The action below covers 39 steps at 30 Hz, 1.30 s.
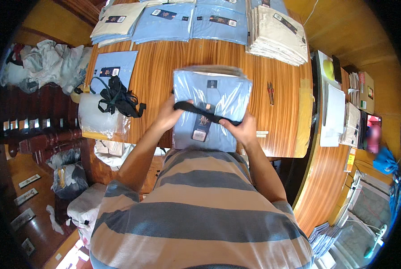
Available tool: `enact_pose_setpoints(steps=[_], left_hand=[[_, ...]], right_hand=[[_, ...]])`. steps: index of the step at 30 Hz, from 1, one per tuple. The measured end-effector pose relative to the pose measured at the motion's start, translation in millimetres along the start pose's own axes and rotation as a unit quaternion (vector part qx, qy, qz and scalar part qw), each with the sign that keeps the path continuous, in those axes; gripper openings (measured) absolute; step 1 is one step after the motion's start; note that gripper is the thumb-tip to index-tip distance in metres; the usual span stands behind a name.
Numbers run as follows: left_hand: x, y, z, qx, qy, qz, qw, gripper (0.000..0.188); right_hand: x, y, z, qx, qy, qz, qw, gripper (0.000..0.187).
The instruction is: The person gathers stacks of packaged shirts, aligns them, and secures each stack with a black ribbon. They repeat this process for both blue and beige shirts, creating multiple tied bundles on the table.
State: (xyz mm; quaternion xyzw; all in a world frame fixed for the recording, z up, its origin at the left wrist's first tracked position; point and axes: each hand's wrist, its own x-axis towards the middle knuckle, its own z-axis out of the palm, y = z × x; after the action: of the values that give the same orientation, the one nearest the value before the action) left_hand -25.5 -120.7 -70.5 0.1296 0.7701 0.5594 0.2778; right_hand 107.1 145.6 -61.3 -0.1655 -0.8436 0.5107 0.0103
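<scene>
A stack of folded light blue shirts in clear plastic stands tilted at the table's near edge, close against my body. Across its front runs a black cloth strip, slanting down to the right. My left hand grips the strip's left end at the stack's side, its fingers partly hidden behind. At the other end my right hand is closed on the strip, thumb on the front of the stack. A dark label tag shows through the plastic below the strip.
Bagged blue shirts and a beige pile line the table's far side. Left lie a single blue shirt, tangled black strips and clear plastic bags. Small red-handled snippers rest on the wooden table.
</scene>
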Motion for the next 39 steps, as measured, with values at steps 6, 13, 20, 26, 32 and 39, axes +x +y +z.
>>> enact_pose_setpoints(steps=[6, 13, 20, 26, 32, 39], left_hand=[[-40, -13, -14, -0.122, -0.106, 0.138, 0.977, 0.071], [-50, -9, -14, -0.022, -0.119, 0.116, 0.986, 0.076], [-46, -14, -15, 0.059, -0.2, 0.147, 0.967, 0.086], [-42, 20, -13, 0.101, -0.239, 0.315, 0.913, 0.057], [-62, 5, -15, 0.057, -0.189, 0.092, 0.976, 0.068], [-69, -22, 1, 0.101, -0.114, 0.045, 0.987, 0.061]], right_hand=[[-29, 28, -1, 0.05, -0.044, -0.201, 0.977, 0.075], [-73, -49, -85, -0.299, -0.342, 0.082, 0.887, 0.047], [0, -252, -112, -0.103, -0.313, -0.391, 0.86, 0.032], [160, -208, 19, -0.218, -0.109, -0.346, 0.906, 0.034], [105, -33, -59, -0.022, -0.339, -0.052, 0.939, 0.037], [-92, 122, -13, 0.434, 0.042, 0.018, 0.9, 0.047]])
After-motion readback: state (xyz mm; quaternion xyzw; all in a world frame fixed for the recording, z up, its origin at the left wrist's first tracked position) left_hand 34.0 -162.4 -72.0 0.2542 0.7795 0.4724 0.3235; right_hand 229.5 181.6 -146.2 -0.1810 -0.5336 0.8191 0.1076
